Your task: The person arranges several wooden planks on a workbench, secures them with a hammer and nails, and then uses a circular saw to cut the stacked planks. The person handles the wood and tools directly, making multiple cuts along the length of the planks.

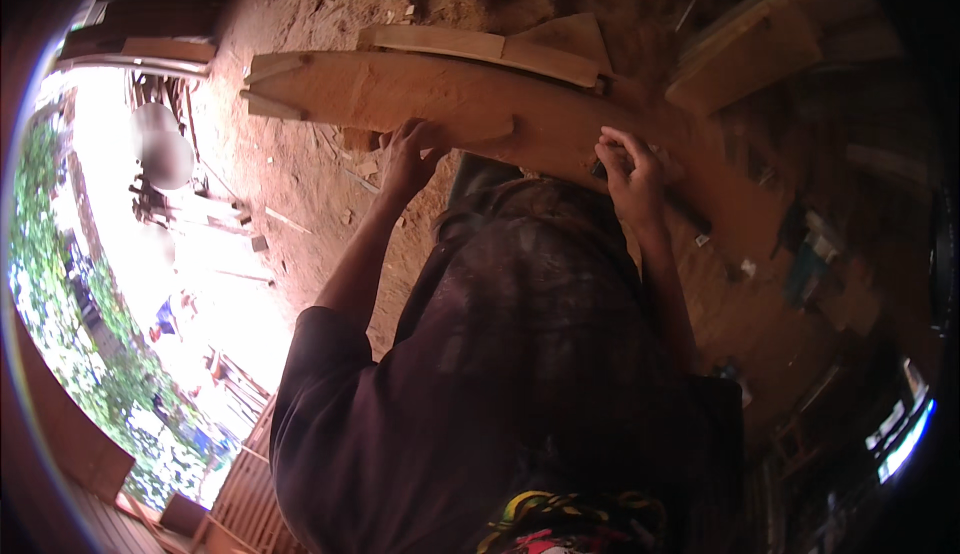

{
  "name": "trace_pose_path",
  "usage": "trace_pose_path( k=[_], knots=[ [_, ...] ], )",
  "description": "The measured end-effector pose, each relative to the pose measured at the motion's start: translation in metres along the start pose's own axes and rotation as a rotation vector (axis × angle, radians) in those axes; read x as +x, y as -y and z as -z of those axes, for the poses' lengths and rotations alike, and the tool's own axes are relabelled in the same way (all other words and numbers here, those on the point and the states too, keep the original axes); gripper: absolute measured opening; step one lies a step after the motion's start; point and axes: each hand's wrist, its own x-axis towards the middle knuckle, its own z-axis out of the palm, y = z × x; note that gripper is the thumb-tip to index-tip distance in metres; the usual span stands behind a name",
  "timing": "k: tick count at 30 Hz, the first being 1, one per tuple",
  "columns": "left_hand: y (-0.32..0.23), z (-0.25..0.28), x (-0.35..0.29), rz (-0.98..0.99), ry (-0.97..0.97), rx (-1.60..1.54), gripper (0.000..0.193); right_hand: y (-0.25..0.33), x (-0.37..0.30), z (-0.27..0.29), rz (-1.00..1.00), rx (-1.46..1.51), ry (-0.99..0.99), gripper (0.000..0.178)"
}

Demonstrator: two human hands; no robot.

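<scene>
A long wooden plank lies across in front of me, dusted with sawdust, with small strips at its left end. My left hand is at its near edge, fingers bent over the wood and thumb apart. Just right of those fingers, a thin curved piece of wood lies on the plank; whether they touch it is unclear. My right hand is over the near edge further right. Its fingers are curled together by a small dark object, and what they hold is hard to make out.
Beyond the plank lie a long narrow board and a wider offcut. Stacked boards stand at the far right. A dark bar is right of my right hand. Sawdust and chips cover the ground; bright outdoors opens at left.
</scene>
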Motion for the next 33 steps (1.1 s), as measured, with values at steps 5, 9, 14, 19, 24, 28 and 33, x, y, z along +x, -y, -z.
trace_pose_path(
  k=[5, 9, 14, 19, 24, 28, 33],
  knots=[
    [-0.017, -0.010, -0.006, -0.011, -0.028, -0.430, 0.043, 0.003, 0.013, 0.018, 0.106, -0.063, 0.086, 0.032],
    [-0.060, -0.011, -0.011, 0.246, 0.150, -0.780, 0.046, 0.020, 0.018, 0.024, 0.081, -0.102, 0.156, 0.034],
    [-0.110, -0.013, 0.001, 0.293, 0.224, -1.041, 0.049, 0.022, 0.021, 0.014, 0.023, 0.205, 0.258, 0.045],
    [-0.155, -0.011, 0.015, -0.051, 0.002, -0.637, 0.048, 0.051, 0.016, 0.030, -0.075, 0.488, 0.230, 0.043],
    [-0.181, -0.027, 0.023, -0.269, -0.209, -0.405, 0.050, 0.039, 0.005, 0.065, -0.048, 0.581, 0.190, 0.034],
    [-0.182, -0.036, 0.027, -0.238, -0.212, -0.420, 0.049, 0.040, -0.009, 0.096, 0.055, 0.469, 0.230, 0.034],
    [-0.176, -0.052, 0.030, 0.019, -0.005, -0.708, 0.044, 0.034, -0.021, 0.115, 0.281, 0.235, 0.329, 0.034]
  ],
)
